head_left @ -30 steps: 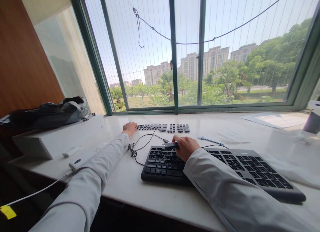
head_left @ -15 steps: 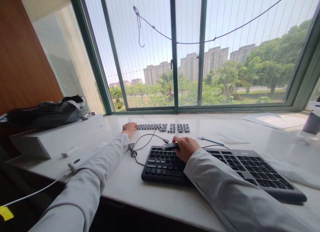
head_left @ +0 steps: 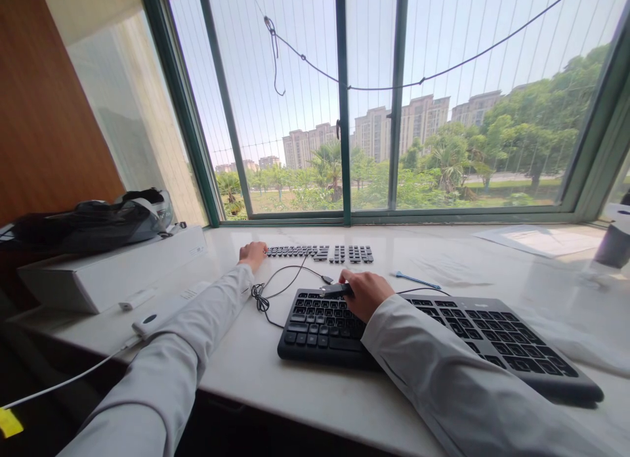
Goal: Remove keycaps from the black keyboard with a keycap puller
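Keycaps (head_left: 319,253) lie in rows at the far side, left hand (head_left: 253,254) curled beside them, right hand (head_left: 364,291) pinching a dark tool (head_left: 336,289) over the near keyboard (head_left: 443,332); pulling straight up seems wisest.

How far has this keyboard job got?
Done: rows of loose keycaps lie lined up by the window. In hand: the left hand rests at the end of those rows, and the right hand holds a small dark tool over the keyboard. Left: most keys visibly sit in place.
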`<state>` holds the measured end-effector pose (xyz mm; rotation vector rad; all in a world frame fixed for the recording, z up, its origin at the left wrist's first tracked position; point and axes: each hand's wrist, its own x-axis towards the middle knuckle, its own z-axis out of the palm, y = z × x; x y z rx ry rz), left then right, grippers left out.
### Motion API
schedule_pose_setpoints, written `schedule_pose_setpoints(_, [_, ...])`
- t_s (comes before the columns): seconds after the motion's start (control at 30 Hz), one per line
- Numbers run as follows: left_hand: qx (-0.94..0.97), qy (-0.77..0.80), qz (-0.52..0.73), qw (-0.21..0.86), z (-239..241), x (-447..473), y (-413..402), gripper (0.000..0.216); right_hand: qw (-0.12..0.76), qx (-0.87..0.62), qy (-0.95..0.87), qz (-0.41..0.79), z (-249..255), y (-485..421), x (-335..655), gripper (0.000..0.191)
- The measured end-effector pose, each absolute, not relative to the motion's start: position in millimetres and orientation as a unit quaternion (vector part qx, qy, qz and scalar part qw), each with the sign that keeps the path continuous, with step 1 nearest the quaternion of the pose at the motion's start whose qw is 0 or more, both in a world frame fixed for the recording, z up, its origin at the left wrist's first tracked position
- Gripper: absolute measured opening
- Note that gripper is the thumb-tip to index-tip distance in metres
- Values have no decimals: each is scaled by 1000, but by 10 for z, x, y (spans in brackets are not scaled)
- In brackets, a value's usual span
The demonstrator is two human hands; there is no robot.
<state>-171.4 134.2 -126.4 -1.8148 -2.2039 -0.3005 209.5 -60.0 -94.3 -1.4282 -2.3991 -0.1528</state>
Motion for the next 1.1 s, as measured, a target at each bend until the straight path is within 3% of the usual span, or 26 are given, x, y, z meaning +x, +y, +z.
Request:
schedule_pose_setpoints(0.87, [-642, -748, -118, 115, -1183, -1573, 1221, 23, 169, -507, -843, -53, -957, -601, 2097, 22])
schedule_pose_setpoints(1.1, [-651, -735, -141, 126, -949, -1469, 1064, 21, 178, -500, -846, -55, -924, -588, 2099, 23])
